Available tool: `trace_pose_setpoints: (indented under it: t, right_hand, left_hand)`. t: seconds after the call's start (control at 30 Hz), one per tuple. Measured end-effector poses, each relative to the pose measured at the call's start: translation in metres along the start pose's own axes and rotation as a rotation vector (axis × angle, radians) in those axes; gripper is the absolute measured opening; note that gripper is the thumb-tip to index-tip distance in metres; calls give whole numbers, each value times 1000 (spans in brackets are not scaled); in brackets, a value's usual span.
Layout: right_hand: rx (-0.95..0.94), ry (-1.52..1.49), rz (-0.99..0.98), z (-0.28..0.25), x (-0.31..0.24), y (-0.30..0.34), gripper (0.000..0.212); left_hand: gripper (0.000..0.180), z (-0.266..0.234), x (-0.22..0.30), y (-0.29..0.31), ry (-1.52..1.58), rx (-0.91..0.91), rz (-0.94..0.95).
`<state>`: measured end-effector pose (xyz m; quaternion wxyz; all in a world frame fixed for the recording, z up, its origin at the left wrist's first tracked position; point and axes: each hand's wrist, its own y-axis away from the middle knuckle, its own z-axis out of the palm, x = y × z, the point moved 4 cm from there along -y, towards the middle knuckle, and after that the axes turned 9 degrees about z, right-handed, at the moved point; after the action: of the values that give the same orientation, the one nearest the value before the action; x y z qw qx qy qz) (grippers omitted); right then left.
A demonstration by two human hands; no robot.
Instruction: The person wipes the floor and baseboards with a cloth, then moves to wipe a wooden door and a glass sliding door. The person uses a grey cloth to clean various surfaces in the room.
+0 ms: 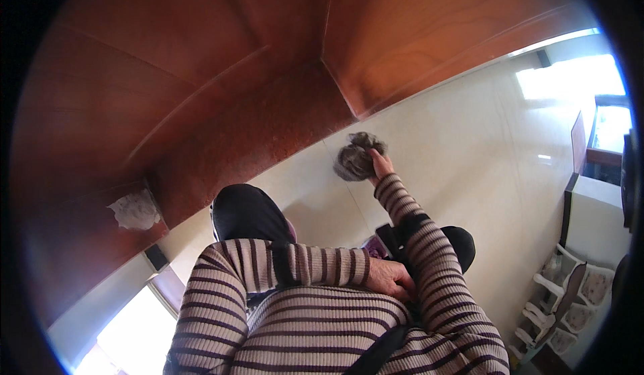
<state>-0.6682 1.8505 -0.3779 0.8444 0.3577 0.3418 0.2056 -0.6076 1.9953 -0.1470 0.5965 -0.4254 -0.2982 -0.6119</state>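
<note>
A crumpled grey-brown cloth is bunched in my right hand, with my arm stretched forward. The cloth is against the glossy cream tiled floor, close to the corner of a reddish-brown wooden panel. My left hand lies across my lap beside my right forearm. Its fingers are curled, and their tips are hidden, so I cannot see whether anything is in them. My dark-trousered knees are bent on both sides.
Wooden panels rise ahead and to the left, meeting at a corner. A pale torn patch marks the left panel. At the lower right stands a rack with white compartments. Bright light enters at the right and lower left.
</note>
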Motion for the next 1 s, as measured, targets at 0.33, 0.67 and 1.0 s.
trace_pose_setpoints:
  t: [0.33, 0.67, 1.0]
  right_hand:
    - [253, -138, -204, 53, -31, -51, 40]
    - [-130, 97, -171, 52, -7, 12, 29]
    - [238, 204, -224, 65, -15, -98, 32]
  left_hand:
    - [25, -23, -5, 27, -17, 164, -81]
    - [22, -34, 28, 33, 19, 363, 41]
    - [15, -46, 55, 59, -201, 576, 122]
